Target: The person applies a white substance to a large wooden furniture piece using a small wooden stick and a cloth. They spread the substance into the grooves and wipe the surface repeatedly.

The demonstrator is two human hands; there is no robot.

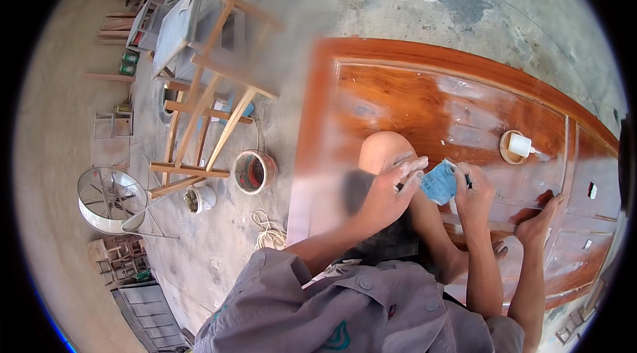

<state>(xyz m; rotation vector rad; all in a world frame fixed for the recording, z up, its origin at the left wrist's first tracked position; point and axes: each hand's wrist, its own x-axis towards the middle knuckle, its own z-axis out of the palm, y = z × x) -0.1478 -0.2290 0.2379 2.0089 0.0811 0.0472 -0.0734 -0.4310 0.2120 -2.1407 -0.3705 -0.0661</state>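
Observation:
Between my hands is a crumpled blue sheet of sandpaper [438,182], its printed backing toward me. My right hand [474,192] pinches its right edge between thumb and fingers. To the left, my left hand [390,192] hangs beside my raised knee, its dusty white fingers extended close to the sheet's left edge and apparently holding nothing. Under me lies a reddish-brown wooden door panel [424,106], smeared with pale dust in patches. My bare feet rest on it.
On the panel, a white bottle [520,145] lies on a round lid [509,154]. Left on the concrete floor are a wooden frame [205,97], a stained bucket [255,172], a small white pail [200,199], coiled rope [269,232] and a large fan [113,199].

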